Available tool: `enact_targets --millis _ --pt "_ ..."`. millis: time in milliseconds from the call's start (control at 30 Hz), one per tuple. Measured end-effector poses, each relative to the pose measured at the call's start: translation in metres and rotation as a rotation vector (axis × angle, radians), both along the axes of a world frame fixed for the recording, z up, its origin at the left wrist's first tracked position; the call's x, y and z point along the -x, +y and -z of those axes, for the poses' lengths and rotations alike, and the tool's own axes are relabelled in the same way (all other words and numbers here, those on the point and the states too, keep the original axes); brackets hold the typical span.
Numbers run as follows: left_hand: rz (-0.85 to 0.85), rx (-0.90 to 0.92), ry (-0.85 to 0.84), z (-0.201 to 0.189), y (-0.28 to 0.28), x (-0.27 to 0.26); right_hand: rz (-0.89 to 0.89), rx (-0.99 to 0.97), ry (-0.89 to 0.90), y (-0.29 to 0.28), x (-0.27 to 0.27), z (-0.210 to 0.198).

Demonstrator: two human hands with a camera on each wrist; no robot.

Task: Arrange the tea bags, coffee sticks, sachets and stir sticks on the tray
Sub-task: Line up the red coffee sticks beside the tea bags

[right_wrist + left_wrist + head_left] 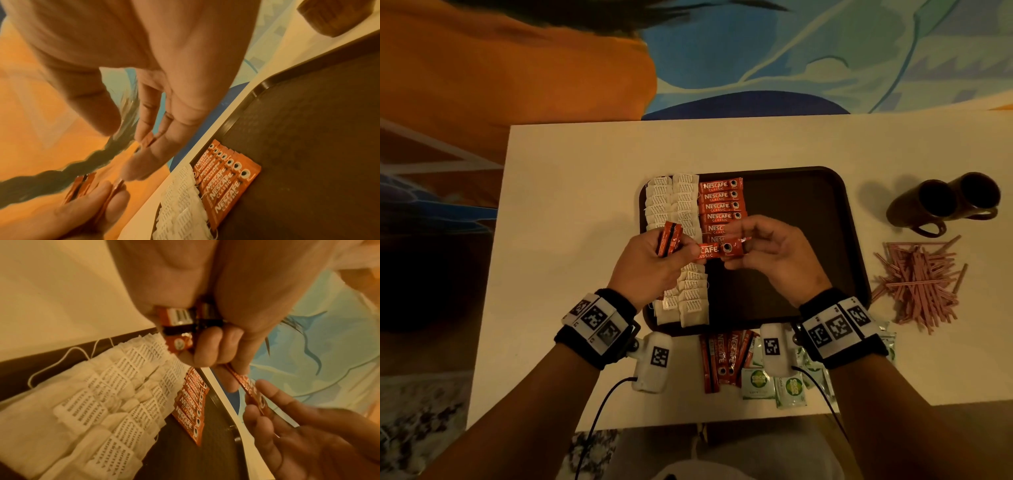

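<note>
Head view: coffee sticks are going down; the left hand (654, 257) clamps a spare bundle (669, 238) while passing one stick (717, 250) to the right hand's (767, 253) pinching fingers over the tray (808, 240). Left wrist view: six sticks (190, 404) already lie beside the tea bags (102, 402). Right wrist view: next, probably lay this stick just below that row (224, 180), edges aligned.

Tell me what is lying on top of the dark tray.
On the tray lie two columns of tea bags along its left side and a column of coffee sticks beside them. Both hands cover the columns' middle, so their count stays unknown.
</note>
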State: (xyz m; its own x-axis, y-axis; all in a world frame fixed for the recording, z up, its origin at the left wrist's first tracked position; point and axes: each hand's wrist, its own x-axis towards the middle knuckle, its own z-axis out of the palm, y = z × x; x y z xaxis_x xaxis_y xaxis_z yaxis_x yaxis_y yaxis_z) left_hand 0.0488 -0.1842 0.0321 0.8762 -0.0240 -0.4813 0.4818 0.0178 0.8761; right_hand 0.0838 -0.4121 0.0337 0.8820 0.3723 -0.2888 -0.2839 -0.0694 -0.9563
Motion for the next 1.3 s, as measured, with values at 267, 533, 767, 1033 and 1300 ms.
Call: enact_targets --millis 267,533,767,1033,1300 --pt "0.056 -0.175 -0.068 0.004 -0.006 0.006 0.151 0.184 0.051 0.000 0.012 0.006" --pt "0.019 -0.176 0.009 0.013 0.007 0.017 0.303 0.584 0.208 -0.038 0.016 0.041" --pt "0.032 -0.152 0.019 0.014 0.010 0.027 0.265 0.782 0.195 -0.012 0.014 0.062" --pt "0.022 -0.164 0.016 0.016 0.017 0.033 0.259 0.889 0.076 0.012 0.005 0.066" --pt "0.029 -0.162 0.015 0.015 0.016 0.035 0.273 0.913 0.074 0.016 -0.002 0.070"
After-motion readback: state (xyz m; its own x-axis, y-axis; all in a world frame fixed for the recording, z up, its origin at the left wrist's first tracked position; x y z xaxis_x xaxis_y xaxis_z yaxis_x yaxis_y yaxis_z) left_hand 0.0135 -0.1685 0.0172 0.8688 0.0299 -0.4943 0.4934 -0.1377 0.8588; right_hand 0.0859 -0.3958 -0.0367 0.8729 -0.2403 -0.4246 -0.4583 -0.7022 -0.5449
